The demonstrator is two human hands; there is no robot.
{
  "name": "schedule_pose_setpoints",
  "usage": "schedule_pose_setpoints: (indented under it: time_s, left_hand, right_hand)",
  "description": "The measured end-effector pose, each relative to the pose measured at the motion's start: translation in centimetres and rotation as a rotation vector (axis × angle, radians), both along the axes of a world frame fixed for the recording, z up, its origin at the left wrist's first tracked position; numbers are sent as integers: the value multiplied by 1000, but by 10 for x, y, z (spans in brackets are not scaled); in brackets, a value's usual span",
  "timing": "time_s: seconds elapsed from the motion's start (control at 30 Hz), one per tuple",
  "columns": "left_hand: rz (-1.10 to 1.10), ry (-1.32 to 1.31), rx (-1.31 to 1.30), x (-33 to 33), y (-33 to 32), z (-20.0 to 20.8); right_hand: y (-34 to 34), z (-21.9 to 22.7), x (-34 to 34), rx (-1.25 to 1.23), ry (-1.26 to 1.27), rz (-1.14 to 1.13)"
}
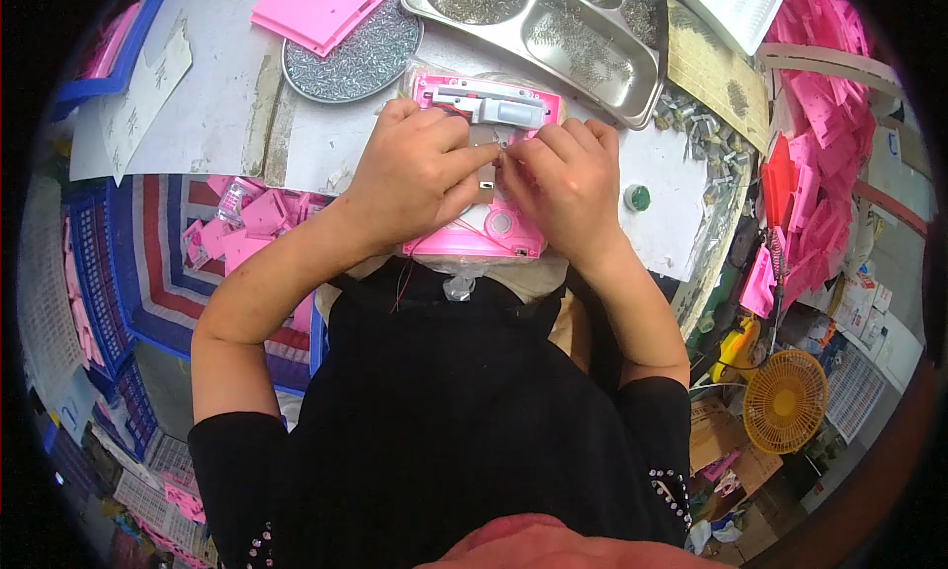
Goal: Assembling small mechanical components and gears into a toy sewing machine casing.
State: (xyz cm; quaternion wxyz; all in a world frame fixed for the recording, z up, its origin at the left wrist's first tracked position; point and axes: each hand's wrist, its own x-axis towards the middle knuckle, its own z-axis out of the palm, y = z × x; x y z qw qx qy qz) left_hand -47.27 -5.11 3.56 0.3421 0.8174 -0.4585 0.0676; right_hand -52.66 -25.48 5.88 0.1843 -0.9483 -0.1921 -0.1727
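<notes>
A pink plastic housing lies in front of me at the table's near edge, over a clear plastic bag. A grey-and-white mechanism sits across its far end, and a round part shows near its close end. Over the housing's middle, my left hand has its thumb and forefinger pinched. My right hand comes in from the other side, fingers curled, its fingertips meeting the left ones. Whatever small part lies between them is too small to make out. Thin red wires trail off the housing's near left.
A round dish of screws stands beyond my left hand, partly under pink panels. A steel compartment tray of small metal parts lies at the far right. Nearby are a green-topped round piece, loose metal parts and a yellow fan.
</notes>
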Motion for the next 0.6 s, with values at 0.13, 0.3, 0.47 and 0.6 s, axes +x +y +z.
schedule_pose_setpoints:
  time_s: [0.13,0.3,0.47,0.6]
  left_hand:
    - [12,-32,-8,1,-2,-3]
    - [-5,-60,-15,0,-3,-2]
    - [-27,-21,-90,-1,-1,-7]
    - [-14,-35,-138,-2,-2,-10]
  right_hand:
    - [-4,-3,4,23,31,0]
    - [4,-3,6,-34,8,-36]
    - [13,2,5,-101,30,-83]
    - [14,2,8,-106,59,-86]
